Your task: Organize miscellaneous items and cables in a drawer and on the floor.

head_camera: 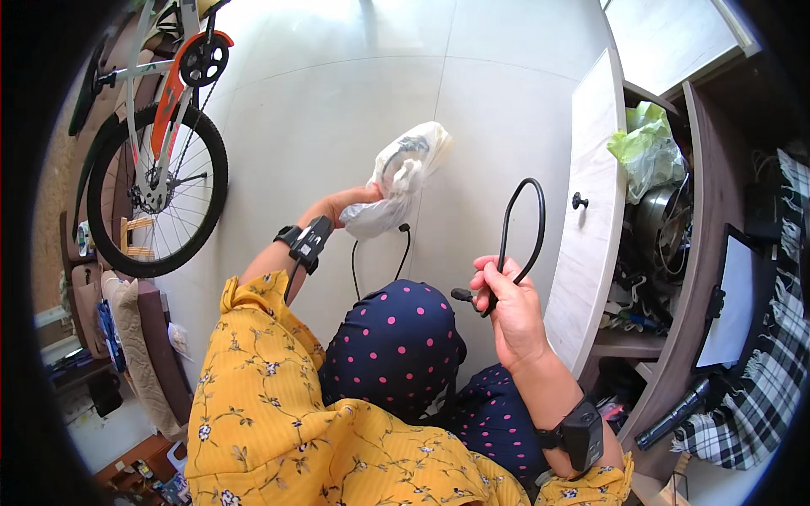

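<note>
My left hand (362, 201) grips a translucent white plastic bag (405, 167), held out over the floor beyond my knee. Pale and dark items show faintly through its film; I cannot tell what they are. In my right hand (509, 303) is a short black cable (543, 215), bent into an upright loop above the fingers. Its dark plug (462, 295) sticks out to the left of my fingertips. Below the bag, another black cable (405, 253) with a small connector end lies on the floor, partly hidden by my knee.
At right, a cabinet drawer front (588, 209) stands pulled out. A green and white plastic bag (652, 152) and a metal pot (661, 221) sit behind it. On the cabinet top are a black flashlight (674, 411) and a checked cloth (753, 405). A bicycle (158, 183) stands at left.
</note>
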`<act>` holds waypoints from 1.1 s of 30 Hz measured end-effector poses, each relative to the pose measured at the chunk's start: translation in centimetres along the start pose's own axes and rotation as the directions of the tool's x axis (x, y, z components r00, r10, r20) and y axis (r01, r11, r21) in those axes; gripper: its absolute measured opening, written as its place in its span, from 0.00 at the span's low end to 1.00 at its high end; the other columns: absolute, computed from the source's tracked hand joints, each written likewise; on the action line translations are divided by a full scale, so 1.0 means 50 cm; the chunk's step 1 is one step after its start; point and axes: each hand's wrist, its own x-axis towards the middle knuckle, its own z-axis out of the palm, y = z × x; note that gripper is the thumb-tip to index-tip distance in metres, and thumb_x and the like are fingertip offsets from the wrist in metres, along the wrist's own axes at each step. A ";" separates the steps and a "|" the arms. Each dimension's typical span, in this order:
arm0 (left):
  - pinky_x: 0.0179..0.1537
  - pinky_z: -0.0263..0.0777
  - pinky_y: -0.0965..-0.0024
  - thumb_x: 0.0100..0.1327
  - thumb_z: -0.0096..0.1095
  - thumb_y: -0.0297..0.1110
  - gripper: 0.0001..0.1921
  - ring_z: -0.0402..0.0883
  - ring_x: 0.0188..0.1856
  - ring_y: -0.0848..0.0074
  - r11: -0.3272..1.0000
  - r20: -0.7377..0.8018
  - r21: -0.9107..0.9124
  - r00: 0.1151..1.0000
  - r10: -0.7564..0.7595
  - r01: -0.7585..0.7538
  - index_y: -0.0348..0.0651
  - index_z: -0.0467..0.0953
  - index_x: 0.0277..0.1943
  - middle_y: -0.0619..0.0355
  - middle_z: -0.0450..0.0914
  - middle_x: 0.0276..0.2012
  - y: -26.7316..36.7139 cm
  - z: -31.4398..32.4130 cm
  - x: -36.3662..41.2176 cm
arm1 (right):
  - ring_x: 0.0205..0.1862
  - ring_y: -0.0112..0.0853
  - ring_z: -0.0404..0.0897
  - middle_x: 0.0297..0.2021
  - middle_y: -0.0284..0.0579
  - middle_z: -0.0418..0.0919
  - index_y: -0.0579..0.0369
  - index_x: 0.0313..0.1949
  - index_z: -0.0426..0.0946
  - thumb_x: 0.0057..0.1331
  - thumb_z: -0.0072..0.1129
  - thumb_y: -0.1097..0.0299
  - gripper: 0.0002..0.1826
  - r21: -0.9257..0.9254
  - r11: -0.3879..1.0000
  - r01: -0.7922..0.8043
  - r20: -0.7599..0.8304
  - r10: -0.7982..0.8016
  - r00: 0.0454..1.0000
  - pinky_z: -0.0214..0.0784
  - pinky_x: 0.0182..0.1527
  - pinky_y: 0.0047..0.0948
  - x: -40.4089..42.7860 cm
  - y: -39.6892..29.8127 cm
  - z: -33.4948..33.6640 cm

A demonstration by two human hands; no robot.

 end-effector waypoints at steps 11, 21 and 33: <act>0.48 0.75 0.67 0.51 0.65 0.25 0.27 0.79 0.45 0.71 0.967 0.127 -0.143 0.965 0.231 -0.213 0.38 0.68 0.56 0.55 0.76 0.47 0.047 0.069 -0.060 | 0.24 0.18 0.66 0.26 0.33 0.73 0.55 0.40 0.72 0.69 0.46 0.65 0.08 -0.008 1.000 -0.004 -0.031 0.003 1.000 0.61 0.32 0.18 -0.008 0.002 0.005; 0.47 0.76 0.65 0.41 0.64 0.17 0.31 0.78 0.47 0.68 0.981 -0.061 0.140 0.987 0.146 -0.136 0.39 0.70 0.54 0.54 0.77 0.47 0.148 0.138 -0.087 | 0.23 0.18 0.66 0.26 0.33 0.73 0.56 0.39 0.72 0.68 0.45 0.66 0.09 -0.028 0.994 -0.102 -0.018 0.102 0.995 0.60 0.31 0.17 -0.025 0.018 0.030; 0.46 0.71 0.69 0.42 0.71 0.25 0.23 0.76 0.43 0.74 0.553 0.622 0.505 0.724 0.299 -0.663 0.37 0.76 0.46 0.58 0.79 0.43 0.236 0.205 -0.087 | 0.25 0.21 0.67 0.26 0.34 0.72 0.54 0.38 0.71 0.69 0.44 0.59 0.12 -0.007 0.991 -0.134 -0.128 0.132 0.983 0.63 0.32 0.21 -0.022 0.071 0.048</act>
